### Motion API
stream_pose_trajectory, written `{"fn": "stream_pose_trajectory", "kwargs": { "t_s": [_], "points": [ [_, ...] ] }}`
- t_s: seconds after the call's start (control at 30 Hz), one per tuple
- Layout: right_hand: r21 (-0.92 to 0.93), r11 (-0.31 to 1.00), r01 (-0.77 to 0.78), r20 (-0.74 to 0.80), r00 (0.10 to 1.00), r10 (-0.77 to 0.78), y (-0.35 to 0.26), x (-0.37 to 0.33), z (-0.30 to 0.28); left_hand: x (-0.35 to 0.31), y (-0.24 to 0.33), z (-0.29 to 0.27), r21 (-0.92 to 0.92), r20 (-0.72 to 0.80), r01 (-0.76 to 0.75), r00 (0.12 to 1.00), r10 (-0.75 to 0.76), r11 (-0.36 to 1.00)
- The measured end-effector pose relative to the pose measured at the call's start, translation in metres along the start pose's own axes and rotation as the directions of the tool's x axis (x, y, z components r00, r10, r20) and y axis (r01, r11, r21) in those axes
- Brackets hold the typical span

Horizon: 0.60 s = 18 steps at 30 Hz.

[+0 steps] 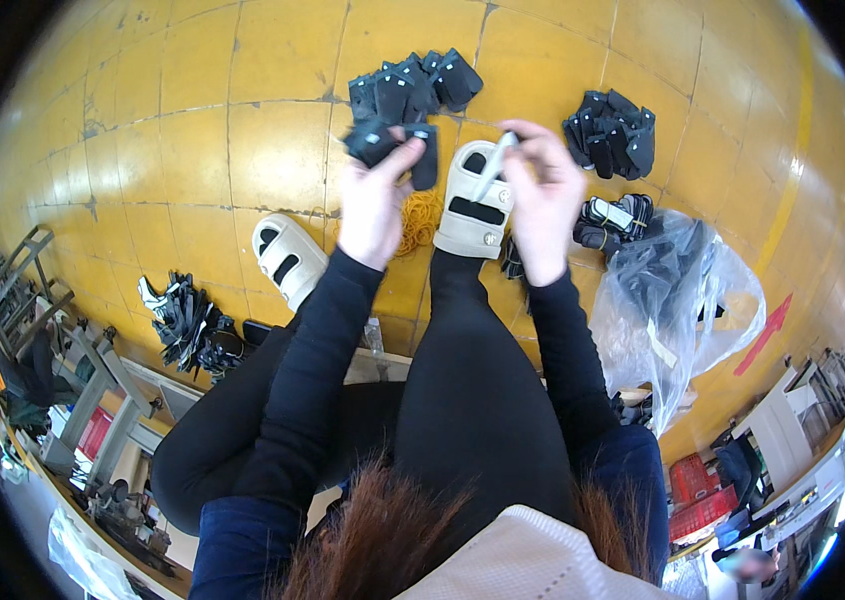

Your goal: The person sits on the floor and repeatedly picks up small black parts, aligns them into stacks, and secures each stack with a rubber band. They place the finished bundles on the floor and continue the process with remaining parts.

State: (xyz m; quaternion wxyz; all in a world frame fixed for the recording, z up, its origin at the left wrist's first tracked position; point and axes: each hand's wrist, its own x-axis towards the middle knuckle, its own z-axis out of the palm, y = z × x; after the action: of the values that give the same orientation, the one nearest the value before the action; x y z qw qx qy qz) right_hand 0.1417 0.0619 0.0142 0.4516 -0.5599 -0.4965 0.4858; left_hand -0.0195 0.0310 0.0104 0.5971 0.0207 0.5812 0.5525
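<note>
My left hand (373,212) is closed on black flat pieces (425,168), its thumb pressed over them. They are dark, with rounded ends and small white marks. A little to the right, my right hand (546,205) pinches a slim pale pen-shaped thing (492,174), slanting down to the left over my right sandal (470,205). Motion blurs it, so I cannot tell its exact kind. Just beyond my left hand lies a pile of similar black pieces (398,92). Another pile of black pieces (611,137) is on the floor past my right hand.
Yellow rubber bands (420,222) lie between my feet. A clear plastic bag (668,310) with dark contents stands at right, beside black-and-white bundles (615,218). Dark strips (188,325) are heaped at left, near metal racks (103,400). Red crates (695,495) stand lower right.
</note>
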Motion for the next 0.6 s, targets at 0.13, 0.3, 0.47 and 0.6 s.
{"fn": "stream_pose_trajectory", "kwargs": {
  "t_s": [0.13, 0.3, 0.47, 0.6],
  "points": [
    [-0.24, 0.97, 0.046, 0.161, 0.987, -0.007, 0.012, -0.005, 0.025, -0.008, -0.017, 0.008, -0.071, 0.16, 0.179, 0.973, -0.166, 0.981],
    [0.139, 0.943, -0.301, 0.329, 0.913, 0.242, 0.016, -0.005, 0.023, -0.003, -0.013, -0.012, 0.021, 0.104, 0.165, 0.981, -0.166, 0.986],
    [-0.058, 0.997, 0.041, 0.241, 0.97, -0.025, 0.065, 0.05, 0.035, 0.011, -0.001, -0.021, -0.185, 0.134, 0.106, 0.988, -0.081, 0.977],
    [-0.23, 0.973, 0.02, 0.198, 0.98, 0.027, 0.102, 0.083, 0.055, 0.01, 0.009, -0.014, -0.184, 0.203, 0.117, 0.976, -0.078, 0.976]
  ]
}}
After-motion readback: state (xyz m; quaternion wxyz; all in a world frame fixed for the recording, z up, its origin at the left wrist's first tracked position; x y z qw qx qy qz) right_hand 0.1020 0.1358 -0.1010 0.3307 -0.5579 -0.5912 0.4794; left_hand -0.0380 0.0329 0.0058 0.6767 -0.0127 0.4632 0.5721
